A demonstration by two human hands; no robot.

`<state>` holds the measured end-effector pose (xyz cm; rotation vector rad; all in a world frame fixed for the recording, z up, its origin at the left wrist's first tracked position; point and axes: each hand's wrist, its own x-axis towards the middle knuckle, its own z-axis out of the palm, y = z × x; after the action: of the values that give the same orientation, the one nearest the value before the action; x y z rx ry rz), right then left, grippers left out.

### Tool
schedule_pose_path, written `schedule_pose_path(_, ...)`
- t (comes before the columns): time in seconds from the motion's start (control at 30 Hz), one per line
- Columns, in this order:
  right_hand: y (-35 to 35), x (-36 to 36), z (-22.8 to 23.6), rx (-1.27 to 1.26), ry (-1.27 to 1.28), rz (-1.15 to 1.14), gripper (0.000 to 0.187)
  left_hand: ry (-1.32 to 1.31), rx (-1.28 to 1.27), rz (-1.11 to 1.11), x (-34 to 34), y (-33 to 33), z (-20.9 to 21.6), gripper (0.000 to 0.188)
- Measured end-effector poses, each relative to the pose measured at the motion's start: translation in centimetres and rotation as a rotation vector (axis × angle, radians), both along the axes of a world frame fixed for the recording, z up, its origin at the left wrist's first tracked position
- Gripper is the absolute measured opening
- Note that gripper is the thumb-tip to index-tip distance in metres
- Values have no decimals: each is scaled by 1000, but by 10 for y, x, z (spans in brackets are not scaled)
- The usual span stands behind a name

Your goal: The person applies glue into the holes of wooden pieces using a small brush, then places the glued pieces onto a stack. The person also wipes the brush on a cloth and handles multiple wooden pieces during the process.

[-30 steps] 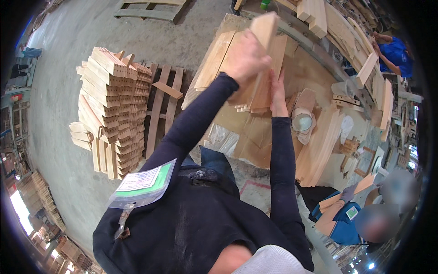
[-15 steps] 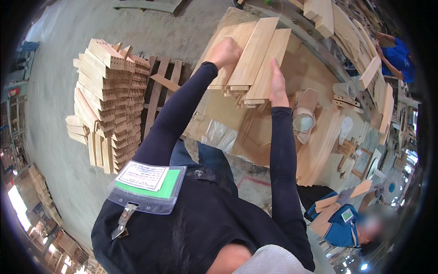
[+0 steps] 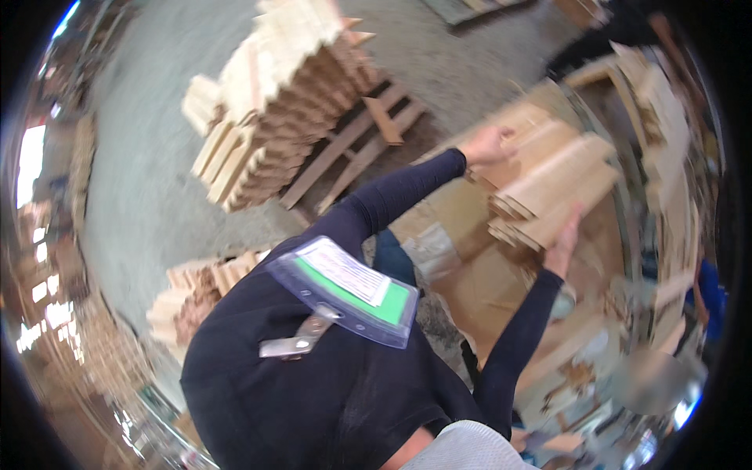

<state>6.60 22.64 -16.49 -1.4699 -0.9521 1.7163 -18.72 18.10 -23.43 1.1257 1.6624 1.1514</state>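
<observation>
Several pale flat wooden boards [image 3: 560,180] lie stacked side by side on a brown sheet-covered worktop [image 3: 474,286], to my right. My left hand [image 3: 487,146] is over the left part of the boards. Its fingers look half curled, but motion smears them, and whether they grip a board is unclear. My right hand [image 3: 562,241] is set against the near right side of the stack. Its fingers stretch along the outer board's edge and do not wrap round it. The board ends nearest me are uneven.
A tall stack of wooden pieces [image 3: 274,70] stands at the upper left beside a slatted pallet [image 3: 345,160]. Another wood stack [image 3: 211,286] is at my left. Clear plastic [image 3: 431,249] lies on the worktop's near edge. A dark-clothed person [image 3: 607,39] is at the far right.
The view has swung left, so the boards and worktop now appear farther right and turned. My left hand's fingers look looser than before. My right hand remains at the boards' right side.
</observation>
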Motion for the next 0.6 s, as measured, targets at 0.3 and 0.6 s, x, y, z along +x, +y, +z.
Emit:
schedule_pose_path(0.3,-17,0,32,204,-297,-49,75,-18,-194,448,-175,-220,28,36)
schedule_pose_path(0.6,-95,16,34,410,-660,-385,65,858,-779,1053,-392,-326,-24,57)
